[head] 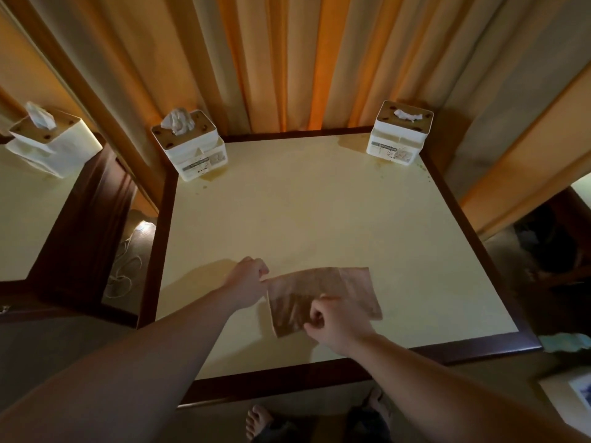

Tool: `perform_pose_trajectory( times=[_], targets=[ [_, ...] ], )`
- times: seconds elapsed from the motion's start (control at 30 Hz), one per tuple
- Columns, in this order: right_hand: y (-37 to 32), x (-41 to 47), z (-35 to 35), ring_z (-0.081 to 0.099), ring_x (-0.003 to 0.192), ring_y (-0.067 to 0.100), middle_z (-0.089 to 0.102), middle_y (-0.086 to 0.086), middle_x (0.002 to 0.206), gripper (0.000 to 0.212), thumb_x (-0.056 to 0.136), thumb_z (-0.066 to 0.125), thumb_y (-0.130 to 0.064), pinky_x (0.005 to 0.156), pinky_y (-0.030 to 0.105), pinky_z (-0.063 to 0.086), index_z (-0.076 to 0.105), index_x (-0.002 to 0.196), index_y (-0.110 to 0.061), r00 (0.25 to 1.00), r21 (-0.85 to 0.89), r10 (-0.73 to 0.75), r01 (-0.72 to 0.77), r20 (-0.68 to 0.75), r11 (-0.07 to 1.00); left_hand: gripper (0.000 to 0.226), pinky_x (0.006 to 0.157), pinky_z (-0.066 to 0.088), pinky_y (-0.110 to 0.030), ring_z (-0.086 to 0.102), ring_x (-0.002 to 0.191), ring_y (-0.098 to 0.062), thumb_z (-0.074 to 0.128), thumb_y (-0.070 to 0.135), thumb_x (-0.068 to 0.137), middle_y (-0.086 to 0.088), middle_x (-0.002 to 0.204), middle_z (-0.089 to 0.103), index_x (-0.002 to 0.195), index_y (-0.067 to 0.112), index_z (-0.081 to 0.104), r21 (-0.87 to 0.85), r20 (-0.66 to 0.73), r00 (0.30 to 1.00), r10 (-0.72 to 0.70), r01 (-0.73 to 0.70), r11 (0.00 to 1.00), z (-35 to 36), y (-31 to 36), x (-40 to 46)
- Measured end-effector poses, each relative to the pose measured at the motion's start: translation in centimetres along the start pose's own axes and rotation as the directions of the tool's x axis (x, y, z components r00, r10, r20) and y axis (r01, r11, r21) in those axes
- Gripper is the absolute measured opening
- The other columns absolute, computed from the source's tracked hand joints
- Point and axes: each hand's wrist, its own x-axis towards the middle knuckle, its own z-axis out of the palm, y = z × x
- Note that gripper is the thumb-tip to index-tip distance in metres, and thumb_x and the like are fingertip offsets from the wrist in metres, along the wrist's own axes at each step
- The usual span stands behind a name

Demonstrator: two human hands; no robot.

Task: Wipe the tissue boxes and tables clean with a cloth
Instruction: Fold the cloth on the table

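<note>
On the table (319, 219), near its front edge, lies a brown cloth (339, 289). The left hand (248, 281) pinches the cloth's left corner; the right hand (335, 324) grips its near edge. Two tissue boxes stand at the table's far corners, left (192, 151) and right (398, 135).

Table (319, 212) top pale cream, dk brown rim. Cloth (323, 295) tan, mottled. Tissue boxes (192, 151) (398, 135) white, tan lids. Curtain (287, 59) orange/beige stripes.

Light: dim, warm, glowing through the curtain (287, 59)
Shadows: soft, cast on the table (319, 203)
Edges: strongly bent by the wide-angle lens
</note>
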Motion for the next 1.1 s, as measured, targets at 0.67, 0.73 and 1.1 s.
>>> perform_pose_trajectory(
  times=[0.67, 0.73, 1.1],
  targets=[
    [-5.4, 0.8, 1.3, 0.069, 0.091, 0.018, 0.072, -0.003, 0.102, 0.028, 0.094, 0.065, -0.031, 0.074, 0.033, 0.059, 0.059, 0.120, -0.023, 0.968, 0.047, 0.214, -0.209, -0.133, 0.977, 0.008, 0.068, 0.055, -0.038, 0.069, 0.081, -0.023, 0.070, 0.019, 0.094, -0.004, 0.089, 0.071, 0.094, 0.013, 0.065, -0.233, 0.213, 0.973, 0.088, -0.036, 0.972, -4.0, 4.3, 2.1],
    [-3.9, 0.2, 0.2, 0.067, 0.089, 0.014, 0.071, -0.008, 0.100, 0.026, 0.090, 0.071, -0.035, 0.070, 0.029, 0.055, 0.060, 0.112, -0.026, 0.949, 0.156, 0.274, -0.251, -0.153, 0.955, 0.011, 0.070, 0.056, -0.041, 0.072, 0.084, -0.025, 0.072, 0.019, 0.094, -0.007, 0.092, 0.072, 0.098, 0.013, 0.065, -0.289, 0.240, 0.964, 0.111, -0.038, 0.957, -4.5, 6.4, 2.4],
    [5.8, -3.7, -3.3, 0.065, 0.075, 0.010, 0.067, -0.007, 0.086, 0.023, 0.088, 0.076, -0.036, 0.062, 0.034, 0.054, 0.056, 0.093, -0.026, 0.838, 0.494, 0.529, -0.405, -0.136, 0.770, 0.009, 0.058, 0.047, -0.025, 0.068, 0.067, -0.015, 0.078, 0.025, 0.090, -0.003, 0.081, 0.076, 0.086, 0.017, 0.077, -0.283, 0.255, 0.954, 0.158, -0.083, 0.956, 0.6, 17.2, 5.2]
  ],
)
